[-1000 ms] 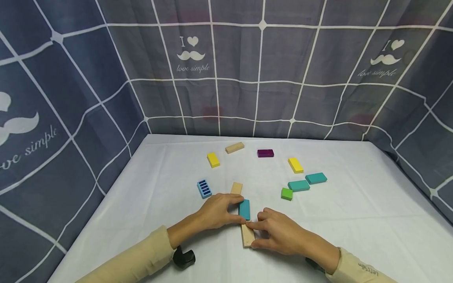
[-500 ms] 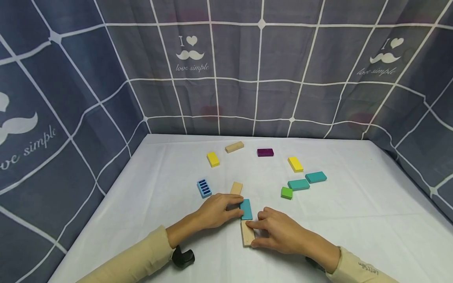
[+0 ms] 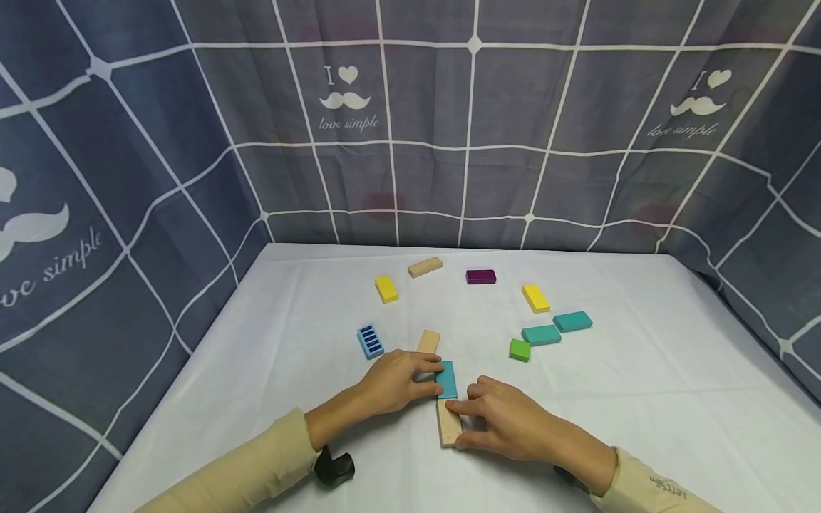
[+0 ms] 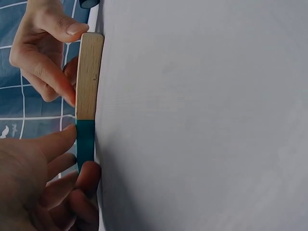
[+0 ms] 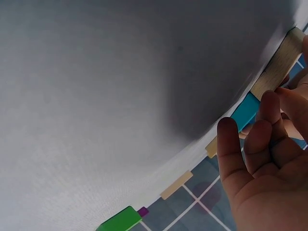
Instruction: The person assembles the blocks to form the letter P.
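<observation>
A teal block (image 3: 448,385) and a pale wooden block (image 3: 449,426) lie end to end in a line on the white cloth. My left hand (image 3: 393,383) holds the teal block from the left, thumb near its close end and fingers at its far end. The right hand (image 3: 509,422) grips the wooden block from the right, its index finger near the seam and its thumb by the near end. In the left wrist view the wooden block (image 4: 89,77) meets the teal block (image 4: 85,139) with their ends flush. Beyond the left fingers lies a second wooden block (image 3: 429,340), partly covered.
Left of it is a light blue block with dark bars (image 3: 370,342). Farther back are a yellow block (image 3: 387,289), a wooden block (image 3: 425,267) and a purple block (image 3: 481,276). On the right sit another yellow block (image 3: 536,298), two teal blocks (image 3: 541,335) and a green block (image 3: 519,350).
The teal block has shifted slightly right, into line with the wooden block. My left thumb has moved up from the seam onto the teal block; the right hand stays put.
</observation>
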`<state>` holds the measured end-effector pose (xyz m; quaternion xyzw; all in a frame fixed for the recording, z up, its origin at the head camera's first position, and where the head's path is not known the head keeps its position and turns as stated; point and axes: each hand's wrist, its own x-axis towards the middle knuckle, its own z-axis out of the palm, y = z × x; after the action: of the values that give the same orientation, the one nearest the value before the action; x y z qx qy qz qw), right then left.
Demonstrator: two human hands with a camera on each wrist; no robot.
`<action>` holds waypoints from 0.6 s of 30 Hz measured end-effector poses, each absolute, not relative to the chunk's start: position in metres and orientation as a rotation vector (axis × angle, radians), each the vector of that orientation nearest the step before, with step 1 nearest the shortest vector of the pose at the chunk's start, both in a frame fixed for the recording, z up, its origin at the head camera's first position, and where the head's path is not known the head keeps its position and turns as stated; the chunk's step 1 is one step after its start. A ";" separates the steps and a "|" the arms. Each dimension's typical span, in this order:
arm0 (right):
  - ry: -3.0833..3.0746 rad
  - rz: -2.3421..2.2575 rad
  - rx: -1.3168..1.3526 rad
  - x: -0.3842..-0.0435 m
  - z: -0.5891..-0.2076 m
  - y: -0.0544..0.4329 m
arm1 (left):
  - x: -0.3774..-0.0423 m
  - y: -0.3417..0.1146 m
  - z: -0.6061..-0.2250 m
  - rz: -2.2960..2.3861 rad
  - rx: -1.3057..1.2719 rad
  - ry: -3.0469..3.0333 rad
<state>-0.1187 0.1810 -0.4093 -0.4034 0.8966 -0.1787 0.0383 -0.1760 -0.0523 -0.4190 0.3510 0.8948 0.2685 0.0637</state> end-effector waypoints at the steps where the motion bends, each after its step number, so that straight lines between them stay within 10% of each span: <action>1: 2.749 -0.548 -1.236 -0.119 -0.409 0.181 | -0.176 -0.052 -0.419 0.809 1.061 2.701; 18: 2.736 -0.556 -1.248 -0.120 -0.407 0.181 | -0.178 -0.053 -0.418 0.807 1.092 2.677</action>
<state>-0.1200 0.1814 -0.4067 -0.4078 0.8939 -0.1816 0.0414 -0.1782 -0.0530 -0.4177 0.3629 0.8897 0.2681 0.0700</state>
